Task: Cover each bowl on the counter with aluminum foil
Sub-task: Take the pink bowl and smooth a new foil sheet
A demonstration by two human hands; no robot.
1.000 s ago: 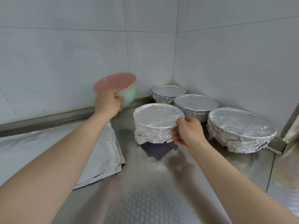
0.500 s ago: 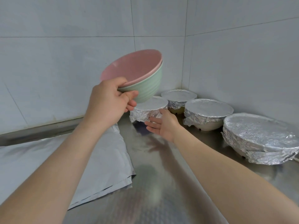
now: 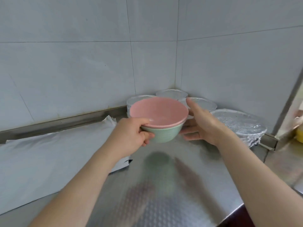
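Your left hand (image 3: 132,133) grips the stacked bowls (image 3: 161,135) at the rim, mouths up, over open counter (image 3: 164,185). Your right hand (image 3: 203,125) hovers just beside them, fingers spread. Foil sheet (image 3: 49,161) lies left, covered bowls (image 3: 237,122) behind.

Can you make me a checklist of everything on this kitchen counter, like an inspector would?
Surface: steel counter, shiny and patterned.
Job's things: pink bowl nested in green bowl, uncovered, held above the counter; foil sheets lying at left; four foil-covered bowls in the corner.
Clutter: blurred yellow thing at far right.
Hands: left hand grips the green bowl, thumb on the pink rim; right hand open beside it, contact unclear.
Cables: nothing seen.
Surroundings: white tiled walls.
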